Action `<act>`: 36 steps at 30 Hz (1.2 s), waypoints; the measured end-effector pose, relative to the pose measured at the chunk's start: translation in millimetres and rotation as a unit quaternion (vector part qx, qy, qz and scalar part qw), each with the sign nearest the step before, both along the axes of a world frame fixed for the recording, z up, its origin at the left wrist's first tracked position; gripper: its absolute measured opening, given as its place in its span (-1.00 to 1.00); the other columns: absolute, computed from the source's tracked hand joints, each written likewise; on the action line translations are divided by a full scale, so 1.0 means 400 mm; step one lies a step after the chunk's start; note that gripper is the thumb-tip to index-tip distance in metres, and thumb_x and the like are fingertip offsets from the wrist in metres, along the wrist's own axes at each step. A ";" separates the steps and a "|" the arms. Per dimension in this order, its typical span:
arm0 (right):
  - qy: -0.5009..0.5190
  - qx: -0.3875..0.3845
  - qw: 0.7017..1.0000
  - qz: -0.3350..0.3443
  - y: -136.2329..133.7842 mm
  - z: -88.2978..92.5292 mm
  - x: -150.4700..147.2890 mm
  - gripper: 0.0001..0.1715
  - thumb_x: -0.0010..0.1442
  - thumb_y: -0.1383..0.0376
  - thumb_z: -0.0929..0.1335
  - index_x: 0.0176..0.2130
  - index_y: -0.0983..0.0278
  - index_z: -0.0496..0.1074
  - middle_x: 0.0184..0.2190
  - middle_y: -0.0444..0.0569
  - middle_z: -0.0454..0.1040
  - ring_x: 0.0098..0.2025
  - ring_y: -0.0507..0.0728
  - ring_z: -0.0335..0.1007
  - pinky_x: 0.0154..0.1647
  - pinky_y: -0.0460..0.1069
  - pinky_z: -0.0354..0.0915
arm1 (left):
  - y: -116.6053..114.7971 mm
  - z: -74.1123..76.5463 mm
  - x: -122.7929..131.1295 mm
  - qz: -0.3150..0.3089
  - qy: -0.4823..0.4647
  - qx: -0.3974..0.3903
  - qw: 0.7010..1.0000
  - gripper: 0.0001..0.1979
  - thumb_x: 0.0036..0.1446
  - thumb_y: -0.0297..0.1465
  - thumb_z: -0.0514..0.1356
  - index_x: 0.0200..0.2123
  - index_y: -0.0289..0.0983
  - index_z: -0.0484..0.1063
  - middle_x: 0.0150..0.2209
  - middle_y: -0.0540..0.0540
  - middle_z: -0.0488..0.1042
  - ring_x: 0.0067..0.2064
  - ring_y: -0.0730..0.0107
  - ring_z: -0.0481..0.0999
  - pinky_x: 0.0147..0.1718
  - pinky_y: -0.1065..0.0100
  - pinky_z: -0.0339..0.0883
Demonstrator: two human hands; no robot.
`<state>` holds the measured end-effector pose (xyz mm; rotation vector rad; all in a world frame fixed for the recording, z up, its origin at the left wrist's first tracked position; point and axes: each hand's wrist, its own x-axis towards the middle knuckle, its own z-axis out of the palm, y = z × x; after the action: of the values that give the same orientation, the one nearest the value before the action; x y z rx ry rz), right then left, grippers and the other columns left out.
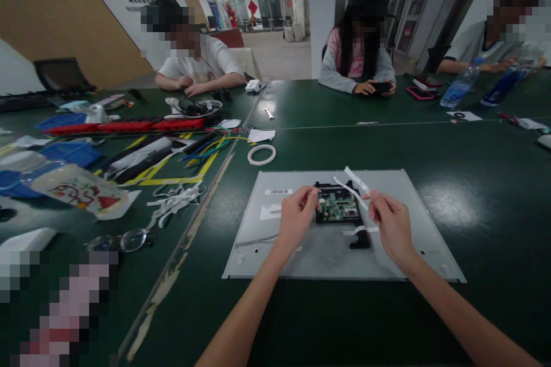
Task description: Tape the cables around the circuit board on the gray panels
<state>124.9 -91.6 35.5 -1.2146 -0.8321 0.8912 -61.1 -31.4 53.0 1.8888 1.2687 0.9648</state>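
Observation:
A flat grey metal panel lies on the green table in front of me. On it sits a black plastic frame holding a green circuit board. My right hand pinches white tape strips at the right of the board, their free ends sticking up and to the left. Another short white strip lies across the frame's lower arm. My left hand is closed at the board's left edge, thumb and fingertips together. Whatever is between those fingertips is hidden. A grey cable runs across the panel's left side.
A white tape roll lies behind the panel, a small wrench farther back. To the left are tangled white strips, glasses, coloured wires and a red strip. Several people sit across the table near water bottles.

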 end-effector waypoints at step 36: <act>-0.586 0.223 0.745 0.229 -0.059 0.000 -0.067 -0.52 0.25 0.25 0.20 0.13 0.32 0.26 0.11 0.03 0.27 0.16 0.14 0.12 0.19 0.09 0.09 | 0.075 -0.005 -0.136 -0.135 -0.017 -0.101 0.985 -0.71 -0.05 -0.21 0.22 -0.45 -0.36 0.51 -0.49 -0.05 0.44 -0.47 0.49 0.33 -0.50 0.49 0.14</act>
<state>98.2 -115.0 35.5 -1.0599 -2.2951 0.1229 -115.3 -1.4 51.0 1.8190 1.0167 0.6950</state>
